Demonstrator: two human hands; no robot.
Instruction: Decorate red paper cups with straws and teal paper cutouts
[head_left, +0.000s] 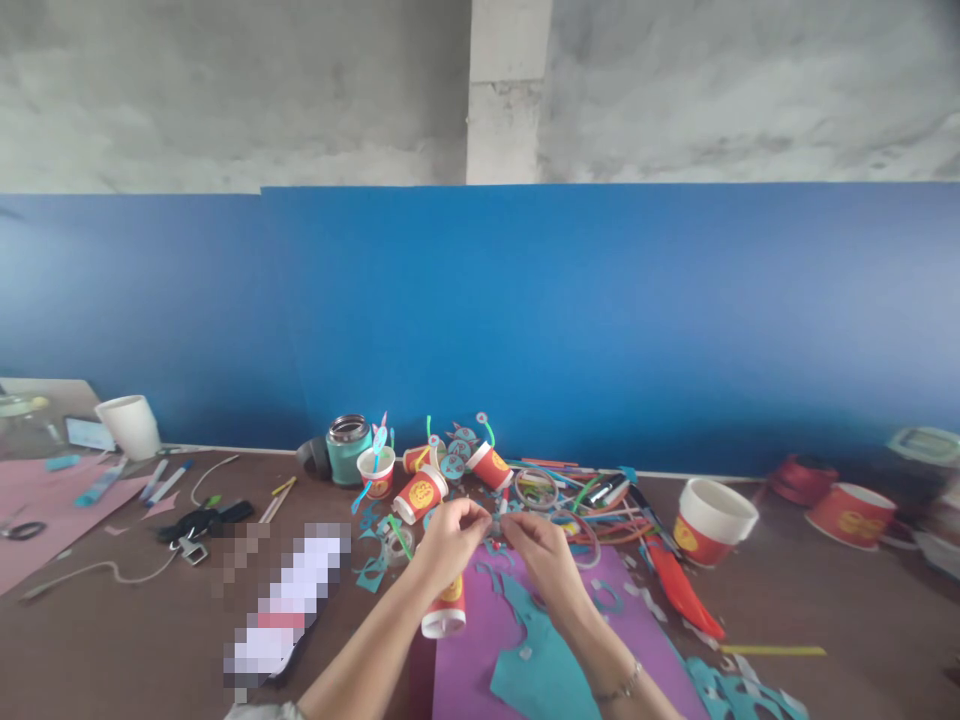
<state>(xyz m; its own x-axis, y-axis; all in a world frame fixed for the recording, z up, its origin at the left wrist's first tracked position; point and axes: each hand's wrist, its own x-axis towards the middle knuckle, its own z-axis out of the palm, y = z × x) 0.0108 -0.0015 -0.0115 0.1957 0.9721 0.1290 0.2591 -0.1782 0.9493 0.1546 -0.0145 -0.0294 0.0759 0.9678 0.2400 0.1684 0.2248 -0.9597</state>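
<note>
My left hand (450, 540) and my right hand (536, 550) face each other over the middle of the table, fingertips a small gap apart. Both are pinched closed; a tiny pale piece shows between them, too small to name. Below lies a purple sheet (469, 670) with cut teal paper (544, 665) on it. Under my left wrist a red and white paper cup (444, 622) lies on its side. Just beyond my hands are tipped red cups (420, 495) and round paper cut-outs on straws.
An open teal thermos (348, 455) stands behind, left of centre. Loose straws and tape rolls (536, 490) lie behind my right hand. White-and-red cups (712, 520) and a red feather-like piece (682, 590) are to the right. A blurred phone-like object (289, 610) lies left.
</note>
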